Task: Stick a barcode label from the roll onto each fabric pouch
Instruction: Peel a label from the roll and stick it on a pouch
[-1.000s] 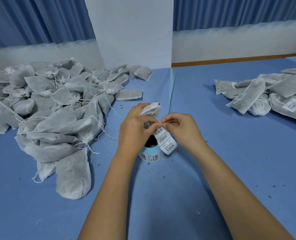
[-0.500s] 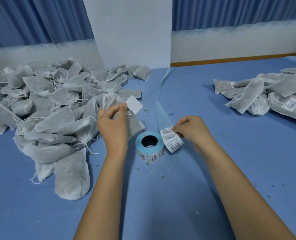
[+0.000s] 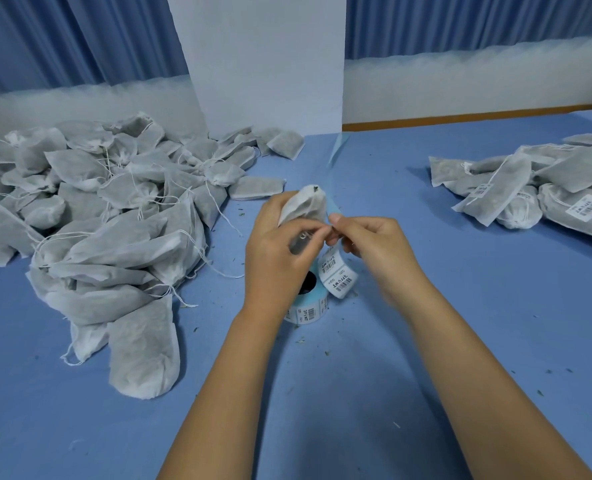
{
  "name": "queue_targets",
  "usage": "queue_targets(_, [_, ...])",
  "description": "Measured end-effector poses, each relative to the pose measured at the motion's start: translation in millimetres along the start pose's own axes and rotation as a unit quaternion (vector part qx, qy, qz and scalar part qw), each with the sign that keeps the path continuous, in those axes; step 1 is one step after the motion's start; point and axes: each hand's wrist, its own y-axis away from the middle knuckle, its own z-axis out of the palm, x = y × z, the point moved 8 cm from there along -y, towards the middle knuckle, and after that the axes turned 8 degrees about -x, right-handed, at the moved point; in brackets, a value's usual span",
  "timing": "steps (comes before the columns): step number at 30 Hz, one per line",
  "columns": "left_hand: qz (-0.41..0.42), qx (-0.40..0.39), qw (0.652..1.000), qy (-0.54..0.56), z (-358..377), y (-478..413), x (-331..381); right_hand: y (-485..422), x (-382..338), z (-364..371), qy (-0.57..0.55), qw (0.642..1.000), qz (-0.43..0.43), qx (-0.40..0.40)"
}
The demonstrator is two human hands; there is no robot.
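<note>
Centre of the frame: our left hand (image 3: 280,258) curls around a fabric pouch (image 3: 305,207), lifted just above the label roll (image 3: 306,310). Our right hand (image 3: 377,251) pinches the label strip (image 3: 336,277) beside it. An unlabelled pile (image 3: 97,220) sits left, a labelled pile (image 3: 547,195) upper right.

Blue tabletop (image 3: 530,306), blue curtains (image 3: 80,39), white panel (image 3: 263,64), specks (image 3: 301,339), perhaps herb crumbs

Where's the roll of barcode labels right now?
In the head view, the label roll lies on the blue table at centre, partly hidden under the left hand.
</note>
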Motion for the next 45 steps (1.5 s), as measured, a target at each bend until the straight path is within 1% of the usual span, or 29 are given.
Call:
queue_targets(1, [-0.009,-0.006,1.0,0.007,0,-1,-1,0,1,0,-0.005,1.0,0.005,-0.003])
queue_targets(3, [-0.053,-0.01,0.997,0.061,-1,-2,-7,0,3,-3,-0.011,1.0,0.012,0.006])
queue_targets(5, [-0.124,0.012,0.982,0.141,-6,0,-19,0,2,-13,-0.005,0.999,0.01,0.051])
queue_targets(7, [-0.19,0.033,0.963,0.191,-11,3,-34,0,-4,-24,0.027,0.995,-0.019,0.091])
queue_targets(9, [-0.21,0.021,0.955,0.207,-11,2,-40,1,-14,-28,0.039,0.992,-0.067,0.1])
queue_targets(11, [-0.2,-0.009,0.957,0.211,-8,1,-38,4,-24,-21,0.019,0.991,-0.117,0.067])
queue_targets(13, [-0.181,-0.03,0.961,0.206,-4,-1,-34,6,-32,-8,0.007,0.988,-0.154,0.01])
queue_targets(16, [-0.165,-0.049,0.958,0.23,0,-3,-30,7,-30,10,0.041,0.986,-0.157,-0.05])
queue_targets(19, [-0.16,-0.067,0.954,0.243,3,-2,-26,7,-26,16,0.092,0.982,-0.153,-0.058])
queue_targets(23, [-0.143,-0.096,0.954,0.245,7,-1,-20,7,-25,14,0.115,0.979,-0.161,-0.044])
queue_targets(26, [-0.122,-0.128,0.955,0.238,10,-1,-14,6,-24,14,0.18,0.968,-0.174,-0.032])
queue_targets(28, [-0.094,-0.159,0.953,0.24,12,0,-6,5,-23,13,0.222,0.959,-0.176,-0.012])
queue_targets(31, [-0.066,-0.191,0.947,0.25,13,1,0,3,-21,7,0.231,0.957,-0.172,0.024])
queue_targets(33, [-0.074,-0.174,0.945,0.265,11,0,-3,4,-22,5,0.243,0.952,-0.177,0.046])
queue_targets(35, [-0.098,-0.141,0.945,0.278,8,-1,-8,7,-24,1,0.297,0.933,-0.178,0.094])
queue_targets(37, [-0.112,-0.116,0.945,0.285,6,-2,-12,10,-24,-7,0.342,0.915,-0.149,0.151])
queue_targets(38, [-0.114,-0.109,0.946,0.284,6,-3,-13,10,-24,-11,0.344,0.915,-0.131,0.164])
queue_targets(39, [-0.114,-0.106,0.948,0.278,6,-3,-14,8,-22,-13,0.32,0.927,-0.117,0.157])
queue_targets(40, [-0.113,-0.103,0.95,0.273,6,-3,-15,5,-19,-12,0.266,0.949,-0.111,0.13])
queue_targets(41, [-0.11,-0.099,0.952,0.268,6,-4,-15,2,-17,-9,0.191,0.971,-0.108,0.093])
queue_targets(42, [-0.103,-0.091,0.955,0.262,4,-5,-15,0,-15,-5,0.118,0.985,-0.108,0.058])
queue_targets(43, [-0.095,-0.08,0.96,0.252,2,-5,-16,-1,-14,-3,0.06,0.991,-0.109,0.038])
queue_targets(45, [-0.084,-0.07,0.966,0.235,0,-5,-16,0,-10,-5,-0.01,0.993,-0.111,0.05])
